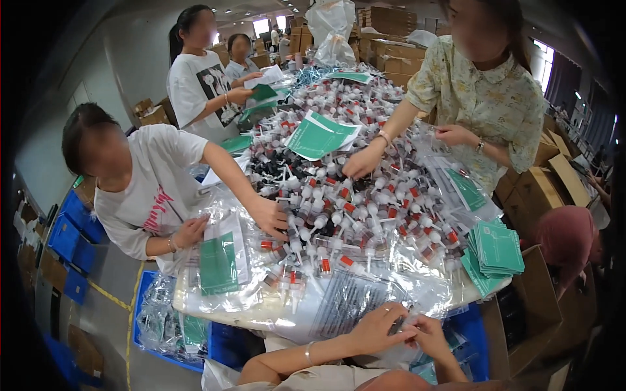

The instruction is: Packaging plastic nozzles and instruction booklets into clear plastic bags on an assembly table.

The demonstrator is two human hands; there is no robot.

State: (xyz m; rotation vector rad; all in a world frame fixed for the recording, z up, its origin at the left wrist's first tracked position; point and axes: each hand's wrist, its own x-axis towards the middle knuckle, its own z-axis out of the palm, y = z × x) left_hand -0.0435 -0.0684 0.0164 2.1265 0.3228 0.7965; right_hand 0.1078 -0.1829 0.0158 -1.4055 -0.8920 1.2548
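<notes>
Left hand (381, 329), right hand (430, 340), five o'clock: both pinching clear plastic (410, 320). From hands: small bottles (349, 208), heaped, eleven o'clock; green booklets (497, 247), stacked, one-to-two o'clock.

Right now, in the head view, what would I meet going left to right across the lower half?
Blue bins → green booklet in a clear bag → your left hand → your right hand → stack of green booklets → open cardboard box.

One table (228, 316); two near hands (377, 329); one silver bangle (308, 354); bottles (325, 260) beyond counting.
</notes>
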